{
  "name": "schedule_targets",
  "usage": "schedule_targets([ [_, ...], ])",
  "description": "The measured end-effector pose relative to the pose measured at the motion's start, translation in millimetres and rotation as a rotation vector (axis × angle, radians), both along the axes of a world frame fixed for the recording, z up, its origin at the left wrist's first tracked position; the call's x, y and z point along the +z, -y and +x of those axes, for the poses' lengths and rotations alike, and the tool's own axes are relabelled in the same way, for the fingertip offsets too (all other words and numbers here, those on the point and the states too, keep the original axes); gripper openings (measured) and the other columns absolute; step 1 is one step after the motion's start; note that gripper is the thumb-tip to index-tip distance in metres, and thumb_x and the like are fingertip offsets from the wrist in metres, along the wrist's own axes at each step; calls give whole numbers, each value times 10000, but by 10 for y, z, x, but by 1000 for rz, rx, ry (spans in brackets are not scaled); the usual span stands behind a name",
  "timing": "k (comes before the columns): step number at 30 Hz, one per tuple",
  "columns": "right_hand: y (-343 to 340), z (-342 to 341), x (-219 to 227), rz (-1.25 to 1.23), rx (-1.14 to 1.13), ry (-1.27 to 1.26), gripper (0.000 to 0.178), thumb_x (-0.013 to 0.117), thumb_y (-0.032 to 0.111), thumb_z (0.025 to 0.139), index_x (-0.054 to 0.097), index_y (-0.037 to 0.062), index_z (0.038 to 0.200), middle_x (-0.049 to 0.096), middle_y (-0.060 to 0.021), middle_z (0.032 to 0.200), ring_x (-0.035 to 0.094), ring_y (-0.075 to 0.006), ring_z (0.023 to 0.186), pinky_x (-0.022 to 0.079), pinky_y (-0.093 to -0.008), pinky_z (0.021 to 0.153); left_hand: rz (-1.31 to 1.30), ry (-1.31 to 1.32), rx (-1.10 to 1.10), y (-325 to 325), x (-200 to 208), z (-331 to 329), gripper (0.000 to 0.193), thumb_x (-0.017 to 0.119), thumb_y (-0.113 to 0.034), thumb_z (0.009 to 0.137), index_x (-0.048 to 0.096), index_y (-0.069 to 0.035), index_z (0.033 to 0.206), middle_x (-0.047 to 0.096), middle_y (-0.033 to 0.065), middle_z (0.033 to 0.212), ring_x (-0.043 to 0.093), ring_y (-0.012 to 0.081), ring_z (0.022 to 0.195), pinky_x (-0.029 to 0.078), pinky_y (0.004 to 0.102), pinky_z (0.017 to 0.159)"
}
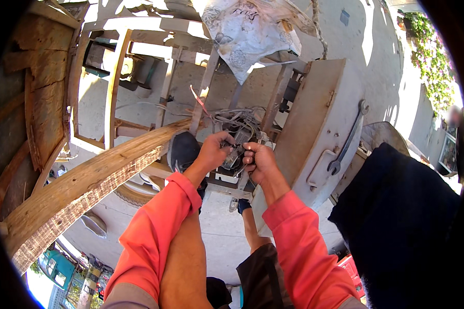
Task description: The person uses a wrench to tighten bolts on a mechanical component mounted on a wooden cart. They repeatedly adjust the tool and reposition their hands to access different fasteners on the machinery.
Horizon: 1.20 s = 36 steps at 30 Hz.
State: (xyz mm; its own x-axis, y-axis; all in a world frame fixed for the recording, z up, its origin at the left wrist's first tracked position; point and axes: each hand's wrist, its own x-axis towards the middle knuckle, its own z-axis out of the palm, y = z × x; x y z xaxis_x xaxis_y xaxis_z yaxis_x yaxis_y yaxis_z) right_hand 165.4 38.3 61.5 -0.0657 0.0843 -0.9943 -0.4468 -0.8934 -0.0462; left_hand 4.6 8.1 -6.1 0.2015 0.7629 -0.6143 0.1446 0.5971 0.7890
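- Head view: we see a ribbed metal part [242,135] to the left of the grey metal box [314,118], near its side, with tangled wires [237,116] at the part's far end.
- From our fingertips the part lies just beyond and between; its long axis seems to run roughly alongside the box, though our hands cover some of it.
- Our right hand [261,162] is nearer the box; our left hand [215,153] is on the part's other side.
- Both hands have curled fingers, thumb close to forefinger; we cannot tell whether either pinches a wire.
- Towards the box, its edge leaves our right hand little room; away from it, a dark shoe [184,149] and a timber beam [98,180] crowd our left.
- On the box's handled face rests a wrench [348,136].
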Motion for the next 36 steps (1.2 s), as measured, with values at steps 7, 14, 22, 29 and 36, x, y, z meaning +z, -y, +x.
schedule_targets([
  [7, -396, 58, -34, 126, -187, -164, 55, 627, 79, 842, 574, 84, 853, 426, 63, 604, 418, -36, 486, 210, -188, 385, 43, -65, -85, 57, -117, -32, 201, 648, 40, 690, 652, 24, 890, 641, 122, 772, 599, 183, 735, 468, 318, 692],
  [14, -360, -44, 223, 260, 118, 124, 49, 635, 77, 806, 602, 46, 827, 433, 56, 605, 401, -52, 476, 222, -219, 379, -22, 21, 19, 67, -155, -20, 205, 629, 51, 766, 651, 36, 969, 664, 62, 867, 588, 123, 800, 470, 282, 717],
  [22, 170, -90, -224, 127, 126, 232, 83, 687, 92, 798, 628, 34, 807, 556, -10, 637, 448, -88, 453, 298, -258, 388, -49, 44, 55, 3, -121, -16, 188, 663, -94, 829, 654, 46, 955, 676, 91, 831, 567, 117, 764, 467, 309, 698],
  [29, 141, -193, -287, 204, 171, 281, 71, 675, 94, 837, 645, 33, 858, 593, -11, 678, 476, -90, 476, 346, -265, 410, -32, 63, 84, -45, -76, 23, 176, 655, -103, 845, 659, 48, 935, 671, 79, 802, 554, 102, 731, 460, 300, 676],
  [36, 189, -170, -386, 270, 274, 303, 58, 667, 108, 837, 635, 71, 805, 556, 18, 659, 463, -80, 484, 286, -236, 382, -120, -29, 84, -48, -166, 55, 177, 668, -107, 820, 669, 53, 894, 661, 84, 717, 562, 119, 646, 459, 309, 612],
])
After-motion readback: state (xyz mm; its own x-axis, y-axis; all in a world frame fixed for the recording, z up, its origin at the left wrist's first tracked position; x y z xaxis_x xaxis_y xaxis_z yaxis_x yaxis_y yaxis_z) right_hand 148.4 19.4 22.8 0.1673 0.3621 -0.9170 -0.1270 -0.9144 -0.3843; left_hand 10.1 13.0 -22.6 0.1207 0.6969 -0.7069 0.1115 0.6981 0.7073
